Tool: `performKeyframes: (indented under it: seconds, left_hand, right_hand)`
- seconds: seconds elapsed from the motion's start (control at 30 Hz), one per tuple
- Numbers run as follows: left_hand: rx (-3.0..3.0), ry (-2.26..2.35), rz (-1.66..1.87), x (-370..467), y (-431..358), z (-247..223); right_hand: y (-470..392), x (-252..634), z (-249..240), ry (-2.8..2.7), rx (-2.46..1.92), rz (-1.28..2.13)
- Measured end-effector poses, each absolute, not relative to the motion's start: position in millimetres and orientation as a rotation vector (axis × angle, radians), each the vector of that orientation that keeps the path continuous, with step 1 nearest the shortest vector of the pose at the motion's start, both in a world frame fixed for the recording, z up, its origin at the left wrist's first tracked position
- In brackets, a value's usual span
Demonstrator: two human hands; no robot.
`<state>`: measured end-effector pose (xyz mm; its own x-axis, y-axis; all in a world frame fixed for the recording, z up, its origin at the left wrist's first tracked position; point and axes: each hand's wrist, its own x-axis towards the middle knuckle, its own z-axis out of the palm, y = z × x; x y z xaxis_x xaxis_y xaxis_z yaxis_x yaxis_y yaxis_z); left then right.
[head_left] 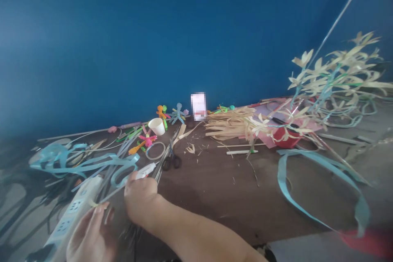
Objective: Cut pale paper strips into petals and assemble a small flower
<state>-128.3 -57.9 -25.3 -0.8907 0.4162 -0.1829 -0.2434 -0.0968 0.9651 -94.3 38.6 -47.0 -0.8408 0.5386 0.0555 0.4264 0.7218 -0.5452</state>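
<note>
My right hand (140, 197) reaches across from the lower right, its fingers wrapped round a white glue gun (145, 171). Part of the tool is hidden by the hand. Lower left, my left hand (92, 235) pinches a small pale strip piece (93, 204) between thumb and fingertips. A thin whitish stick (115, 192) runs between the two hands; which one it belongs to I cannot tell. Just beyond the right hand lie dark-handled scissors (172, 161) and a bundle of thin wires (159, 168).
A white power strip (73, 208) lies beside my left hand. Blue ribbon (82, 166) is heaped behind it. A paper cup (157, 127), tape ring (155, 151), pale husk strips (230, 125), a white stick (242, 152) and pale artificial flowers (337, 71) line the table (208, 196).
</note>
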Motion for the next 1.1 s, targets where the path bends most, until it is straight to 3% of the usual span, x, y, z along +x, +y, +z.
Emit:
performKeyframes:
  seconds: [0.17,0.3,0.43,0.6,0.93,1.1]
  left_hand:
    - [0.238,1.690,2.067,-134,-61,-31]
    - [0.326,1.599,1.928,-129,-59,-46]
    - [0.467,1.562,1.486,-116,-51,-56]
    - [0.659,1.655,1.277,-114,-36,-55]
    - [0.660,1.195,1.417,-38,49,-50]
    - [0.594,1.068,1.427,-12,83,-68]
  right_hand:
    - [42,-39,-35,-2.351,-0.941,0.780]
    - [54,29,-38,-1.697,-0.908,1.235]
    - [60,101,-54,-1.228,-0.699,1.696]
    - [57,162,-71,-0.864,-0.713,1.887]
    - [70,168,-77,-0.964,-0.841,1.876]
    - [79,160,-85,-1.199,-0.938,1.702]
